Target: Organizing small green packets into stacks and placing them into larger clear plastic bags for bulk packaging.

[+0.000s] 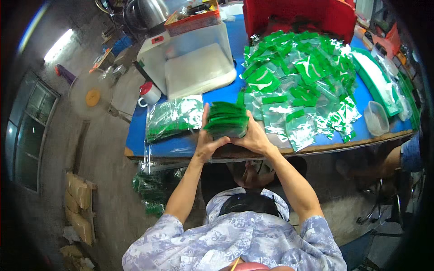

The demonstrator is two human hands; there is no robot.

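One thick stack of green-and-clear plastic packets (226, 119) is clamped between the bare left hand (206, 143) and right hand (256, 137), at the front edge of the blue worktop (136, 128). Should either hand ease off, slick-looking middle packets could slide out, perhaps dropping past that edge to the grey floor (110, 156).

I can read no words or numbers here. My patterned shirt (244, 239) carries letter-like print too small to make out, and I cannot tell whether white curves on the green-and-clear plastic packets (309, 68) are print or glare.
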